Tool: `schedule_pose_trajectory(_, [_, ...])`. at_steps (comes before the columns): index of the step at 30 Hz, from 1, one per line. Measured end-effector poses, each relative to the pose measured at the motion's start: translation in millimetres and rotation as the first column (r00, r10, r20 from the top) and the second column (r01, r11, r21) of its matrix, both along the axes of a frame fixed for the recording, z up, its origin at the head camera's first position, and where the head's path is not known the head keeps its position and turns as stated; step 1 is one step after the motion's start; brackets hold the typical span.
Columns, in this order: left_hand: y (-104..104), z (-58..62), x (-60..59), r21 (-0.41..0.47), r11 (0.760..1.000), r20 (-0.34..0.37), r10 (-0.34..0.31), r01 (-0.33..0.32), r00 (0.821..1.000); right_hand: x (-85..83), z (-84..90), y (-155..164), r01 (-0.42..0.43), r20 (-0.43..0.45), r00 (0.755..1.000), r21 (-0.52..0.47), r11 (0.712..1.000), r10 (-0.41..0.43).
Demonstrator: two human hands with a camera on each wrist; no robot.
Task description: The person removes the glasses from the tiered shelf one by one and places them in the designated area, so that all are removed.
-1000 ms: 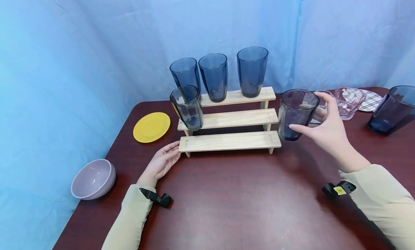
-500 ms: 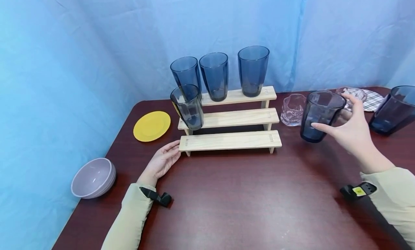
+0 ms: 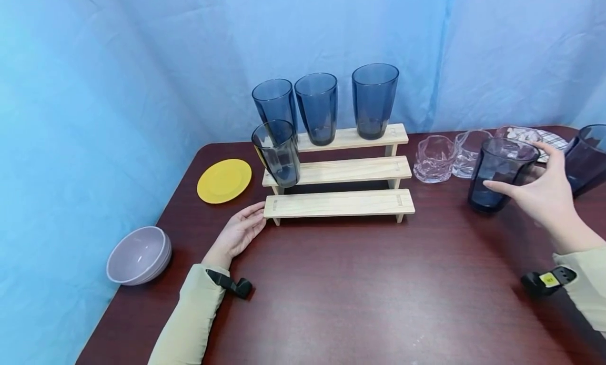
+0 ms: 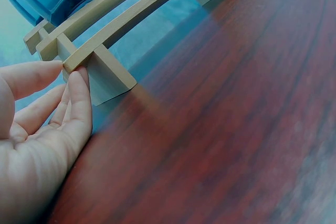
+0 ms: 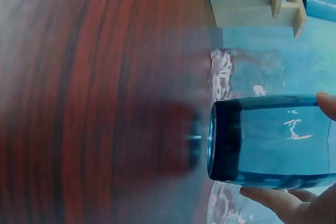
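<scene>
Since a second ago we have carried the blue tumbler [image 3: 499, 175] rightward, away from the wooden stepped rack [image 3: 339, 204] and out past the clear glass cups [image 3: 435, 159]. Our right hand [image 3: 544, 196] grips it with the fingers wrapped round its side. From the head view we cannot tell whether its base touches the table [image 3: 360, 296]; the right wrist view shows a small gap between base and wood, with a clear glass blurred behind. Our left hand [image 3: 239, 233] has stayed put, fingers straight and relaxed. Only the left wrist view shows the fingertips [image 4: 73, 80] touching the rack's lowest corner. Four more blue tumblers [image 3: 319, 108] stand on the rack, three on top and one on the middle step. Another dark tumbler [image 3: 587, 157] is cut off at the right edge.
</scene>
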State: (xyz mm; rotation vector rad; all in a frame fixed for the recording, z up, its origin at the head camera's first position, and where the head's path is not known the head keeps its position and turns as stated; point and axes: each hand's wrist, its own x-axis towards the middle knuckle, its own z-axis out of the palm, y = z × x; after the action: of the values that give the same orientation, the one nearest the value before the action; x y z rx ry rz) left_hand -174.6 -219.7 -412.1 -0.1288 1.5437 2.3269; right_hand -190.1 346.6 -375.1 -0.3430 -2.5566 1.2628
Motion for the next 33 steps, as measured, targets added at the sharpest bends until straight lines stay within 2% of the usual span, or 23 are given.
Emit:
schedule_pose_trajectory(4, [1, -0.3, 0.4, -0.002, 1.000, -0.004, 0.001, -0.001, 1.000, -23.0, -35.8, 40, 0.047, -0.006, 0.999, 0.011, 0.999, -0.047])
schedule_pose_trajectory(7, [0, -0.8, 1.0, -0.005, 1.000, -0.012, -0.009, 0.009, 1.000, -30.0, -48.2, 55, 0.047, -0.016, 0.999, -0.020, 0.999, -0.048])
schedule_pose_trajectory(10, [-1, -0.7, 1.6, -0.010, 1.000, -0.018, -0.007, 0.007, 1.000, -24.1, -42.4, 51, 0.049, -0.016, 0.999, -0.047, 0.998, -0.050])
schedule_pose_trajectory(15, [-2, -0.2, 1.6, -0.011, 1.000, -0.027, -0.010, 0.010, 1.000, -2.6, -7.4, 19, 0.085, 0.023, 0.996, -0.032, 0.996, -0.084])
schedule_pose_trajectory(17, [-2, 0.0, 1.2, -0.008, 1.000, -0.029, -0.015, 0.014, 0.999, 2.0, 0.9, 12, 0.090, 0.041, 0.995, -0.019, 0.996, -0.089])
schedule_pose_trajectory(21, [0, 1.1, 0.5, 0.000, 1.000, -0.023, -0.012, 0.012, 1.000, -7.8, -12.5, 30, 0.112, 0.047, 0.992, 0.053, 0.992, -0.114])
schedule_pose_trajectory(23, [1, 1.6, 0.0, 0.001, 1.000, -0.016, -0.010, 0.010, 1.000, -16.8, -26.5, 45, 0.125, 0.046, 0.991, 0.081, 0.989, -0.129])
schedule_pose_trajectory(28, [3, 2.4, -0.8, -0.001, 1.000, -0.007, -0.008, 0.008, 1.000, -28.6, -45.0, 68, 0.128, 0.027, 0.991, 0.048, 0.991, -0.130])
schedule_pose_trajectory(30, [2, 1.9, -1.0, -0.005, 1.000, -0.011, -0.009, 0.009, 1.000, -16.9, -27.7, 51, 0.129, 0.033, 0.991, 0.025, 0.991, -0.129])
schedule_pose_trajectory(33, [1, 0.9, -0.1, -0.008, 1.000, -0.010, -0.006, 0.006, 1.000, -7.7, -17.0, 41, 0.126, 0.027, 0.992, 0.009, 0.992, -0.126])
